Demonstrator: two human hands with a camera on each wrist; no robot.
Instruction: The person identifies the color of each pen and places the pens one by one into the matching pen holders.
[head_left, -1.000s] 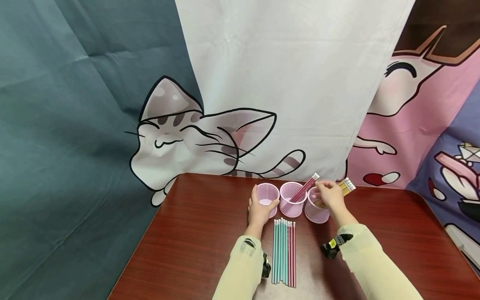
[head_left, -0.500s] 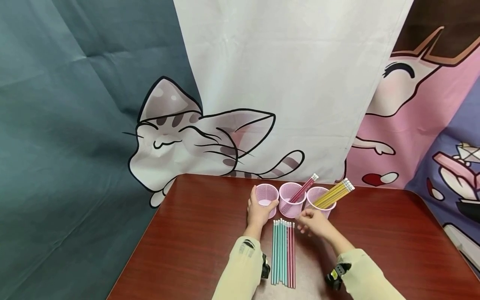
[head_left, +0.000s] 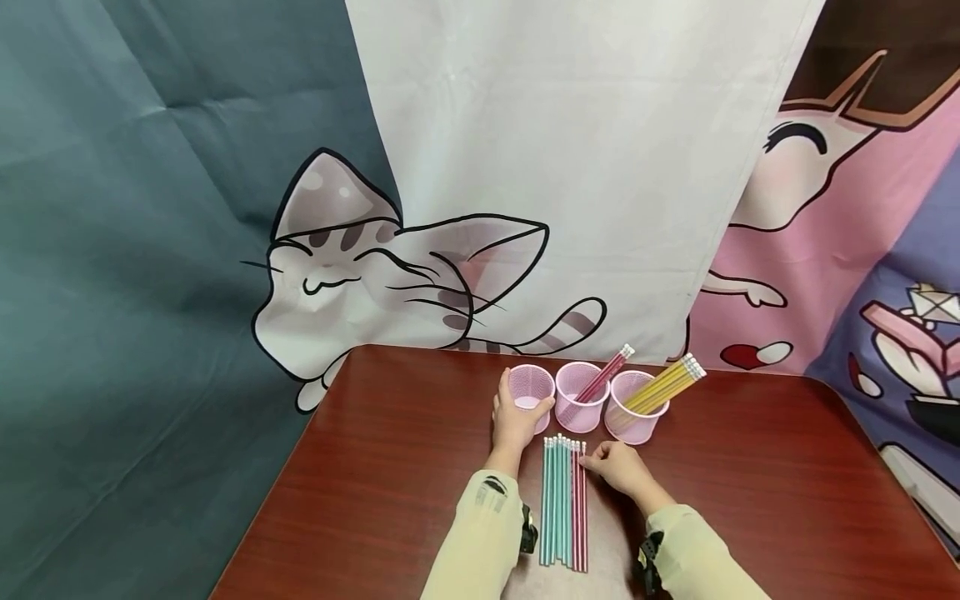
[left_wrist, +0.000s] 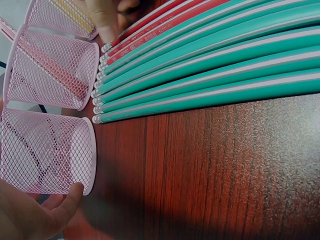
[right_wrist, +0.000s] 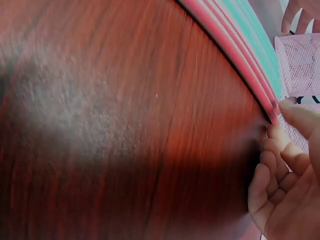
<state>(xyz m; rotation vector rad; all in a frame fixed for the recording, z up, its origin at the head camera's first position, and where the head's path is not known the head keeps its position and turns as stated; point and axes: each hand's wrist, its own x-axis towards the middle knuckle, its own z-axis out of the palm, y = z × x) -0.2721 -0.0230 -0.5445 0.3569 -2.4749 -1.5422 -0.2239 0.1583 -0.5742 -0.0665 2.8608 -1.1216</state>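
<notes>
My left hand [head_left: 513, 421] grips the leftmost pink mesh pencil cup [head_left: 531, 382], fingers at its left side and thumb toward the front right. In the left wrist view a fingertip presses near that cup's [left_wrist: 47, 150] base rim. Just in front of the cups, my right hand [head_left: 624, 468] pinches the eraser end of the outermost red pencil [head_left: 584, 517] between thumb and forefinger. The right wrist view has this red pencil [right_wrist: 250, 82] lying at the row's edge, its end between the fingertips. Beside it lie other red pencils and several teal pencils [head_left: 556, 500], side by side.
The middle pink mesh cup [head_left: 567, 421] holds red pencils [head_left: 606, 373] leaning right. Yellow pencils [head_left: 663, 387] lean out of the right cup [head_left: 632, 429]. All stand on a dark red wooden table [head_left: 390, 483], with a printed cloth [head_left: 600, 167] hanging behind.
My right hand has left the yellow pencils in the right cup and come down and left to the red pencils in the row. The left hand stays on its cup.
</notes>
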